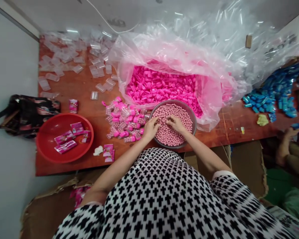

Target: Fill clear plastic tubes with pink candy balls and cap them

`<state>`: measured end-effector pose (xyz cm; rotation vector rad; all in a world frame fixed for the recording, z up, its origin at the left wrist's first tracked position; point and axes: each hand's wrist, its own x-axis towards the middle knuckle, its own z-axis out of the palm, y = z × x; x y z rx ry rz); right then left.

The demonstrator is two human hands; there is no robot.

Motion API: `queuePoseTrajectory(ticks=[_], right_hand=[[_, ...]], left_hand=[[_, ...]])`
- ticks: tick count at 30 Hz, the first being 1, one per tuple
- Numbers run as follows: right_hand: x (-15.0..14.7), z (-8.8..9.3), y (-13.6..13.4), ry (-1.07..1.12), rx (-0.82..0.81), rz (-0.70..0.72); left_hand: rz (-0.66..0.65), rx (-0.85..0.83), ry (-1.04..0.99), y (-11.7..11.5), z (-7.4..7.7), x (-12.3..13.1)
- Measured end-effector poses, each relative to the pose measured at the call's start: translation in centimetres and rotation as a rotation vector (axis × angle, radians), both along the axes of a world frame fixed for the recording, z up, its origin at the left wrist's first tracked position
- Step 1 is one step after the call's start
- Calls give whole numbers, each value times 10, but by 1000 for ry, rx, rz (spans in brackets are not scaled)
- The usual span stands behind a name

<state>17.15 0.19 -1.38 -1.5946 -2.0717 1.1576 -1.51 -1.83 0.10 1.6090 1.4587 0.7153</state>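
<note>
A grey bowl full of small pink balls sits at the table's front edge. Over its left side, my left hand has its fingers curled inward. My right hand faces it above the balls, fingers bent and close together. Whatever lies between the fingertips is too small and blends with the balls. Left of the bowl lies a heap of small clear containers holding pink balls, with bright pink caps. Behind the bowl, a large clear plastic bag gapes open, full of loose pink caps.
A red basin with several pink packets stands at the left, beside a dark flowered bag. Empty clear containers lie scattered at the back left. Blue wrapped pieces and another person's hand are at the right.
</note>
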Motion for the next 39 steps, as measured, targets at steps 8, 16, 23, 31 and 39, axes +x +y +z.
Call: queuePoseTrajectory(ticks=[8, 16, 23, 31, 39], right_hand=[[16, 21, -10, 561, -162, -259], [31, 61, 10, 237, 137, 164], [23, 61, 14, 56, 125, 218], [29, 61, 16, 63, -6, 211], [32, 64, 14, 13, 54, 316]], left_hand=[[-76, -133, -243, 9, 5, 23], [-179, -215, -461, 25, -1, 15], [-252, -73, -284, 32, 5, 9], [-339, -68, -247, 42, 5, 8], [-418, -82, -294, 43, 7, 8]])
